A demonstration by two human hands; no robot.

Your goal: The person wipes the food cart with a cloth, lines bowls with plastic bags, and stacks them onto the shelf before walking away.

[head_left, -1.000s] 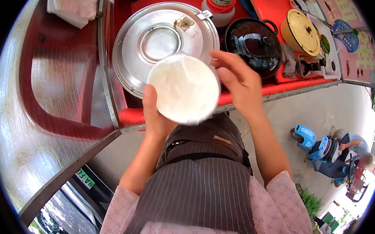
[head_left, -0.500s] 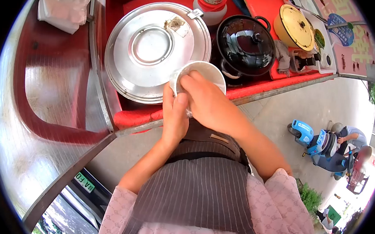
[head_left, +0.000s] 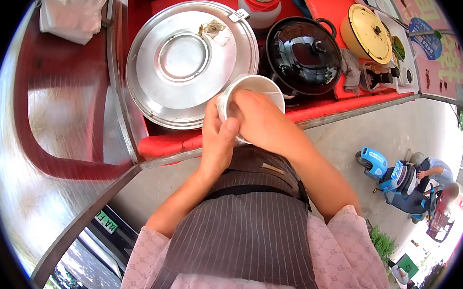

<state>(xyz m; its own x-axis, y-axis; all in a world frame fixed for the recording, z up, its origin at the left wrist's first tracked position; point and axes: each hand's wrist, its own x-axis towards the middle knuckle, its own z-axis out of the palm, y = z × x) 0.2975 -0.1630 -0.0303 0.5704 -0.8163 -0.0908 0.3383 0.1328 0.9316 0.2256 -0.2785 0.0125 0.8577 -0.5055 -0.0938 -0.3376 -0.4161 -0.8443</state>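
A white cup tilts in front of me at the counter's edge, its mouth facing up and away. My left hand is closed around its near left side, thumb pointing up. My right hand reaches into the mouth with curled fingers. The fingertips are hidden inside, so what they hold cannot be made out. Just beyond the cup lies a large round metal lid with a raised ring in its middle. To the right of the lid stands a black lidded pot.
A yellow lidded pot, a grey cloth and a tray with small containers stand farther right. A red-capped jar is behind the lid. White plastic bags hang left. A person sits by a blue scooter outside.
The cup and both hands have shifted slightly right. My right hand has turned and its fingers are deeper inside the cup; clear plastic seen below the cup earlier is now hidden.
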